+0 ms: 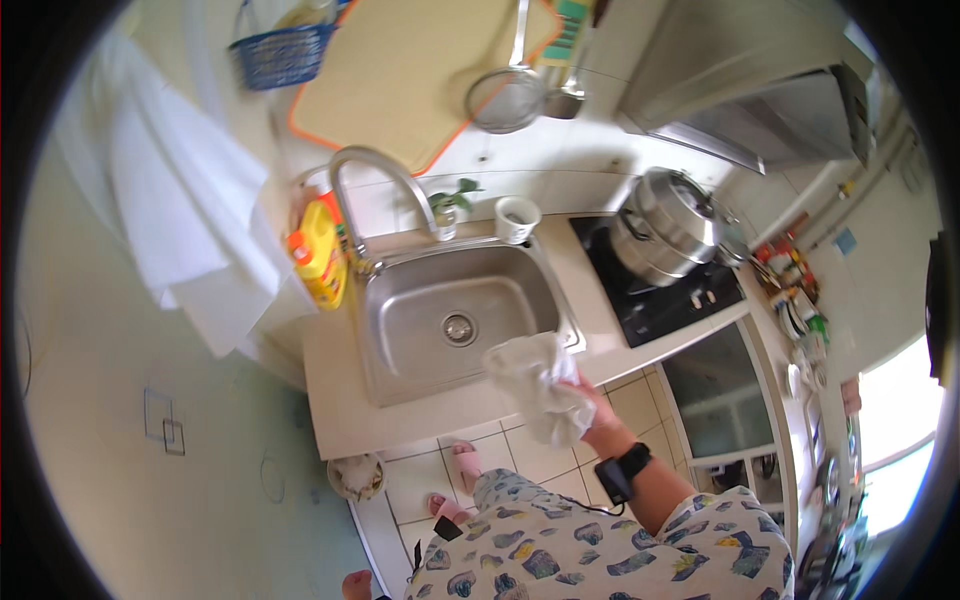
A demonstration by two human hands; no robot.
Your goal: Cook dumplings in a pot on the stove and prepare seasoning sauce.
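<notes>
My right hand [592, 405] grips a crumpled white cloth [536, 382], which hangs over the front right edge of the stainless steel sink [390, 360]. A device is strapped to my right wrist. Only a small part of my left hand [358, 584] shows at the bottom edge, low beside my patterned clothing, and its fingers cannot be made out. The sink basin holds no water that I can see, and its round drain strainer [459, 328] is in plain sight. A curved faucet [367, 154] rises at the sink's back left corner.
A yellow bottle [322, 259] stands left of the sink. Behind it are a potted plant [448, 214] and a white cup [517, 219]. A steel steamer pot [664, 229] sits on the black cooktop [645, 319]. White towels [180, 195] hang left; a waste bin [357, 478] stands below.
</notes>
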